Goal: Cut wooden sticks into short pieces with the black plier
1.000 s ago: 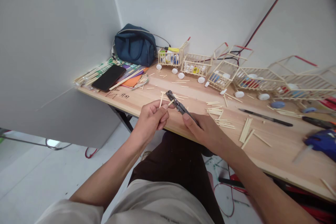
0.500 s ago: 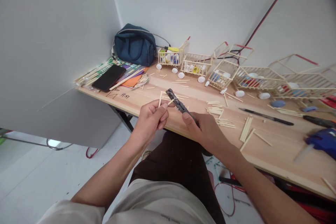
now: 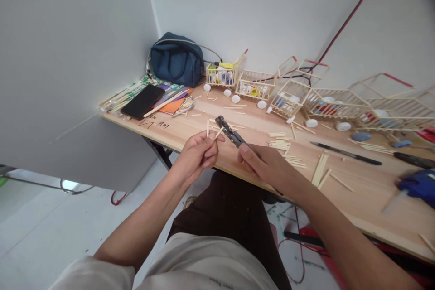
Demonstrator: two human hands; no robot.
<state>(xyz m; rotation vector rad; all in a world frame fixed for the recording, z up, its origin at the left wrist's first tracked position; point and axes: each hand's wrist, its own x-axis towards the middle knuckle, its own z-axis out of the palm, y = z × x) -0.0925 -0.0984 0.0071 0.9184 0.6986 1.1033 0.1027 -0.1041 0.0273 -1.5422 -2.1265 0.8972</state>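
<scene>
My left hand (image 3: 200, 152) is closed, pinching thin wooden sticks (image 3: 219, 133) between thumb and fingers. One stick stands nearly upright; another slants up to the right, its tip close to the jaws of a tool. My right hand (image 3: 263, 161) is wrapped around that tool, a pair of dark metal pliers (image 3: 231, 132), whose head points up and left. Whether the jaws touch the slanted stick, I cannot tell. Both hands are held over the front edge of the wooden table (image 3: 190, 132). Short cut sticks (image 3: 280, 142) lie in small heaps beyond my right hand.
Several small stick-built carts (image 3: 256, 85) with white wheels line the wall. At the left are a blue bag (image 3: 176, 61), a phone (image 3: 142, 101) and papers. To the right lie a black pen (image 3: 346, 153), a blue glue gun (image 3: 419, 186) and longer sticks (image 3: 319, 170).
The slanted stick in my left hand has tipped more upright, by the pliers' head. My right hand has shifted slightly on the handles, and a lower handle end shows now.
</scene>
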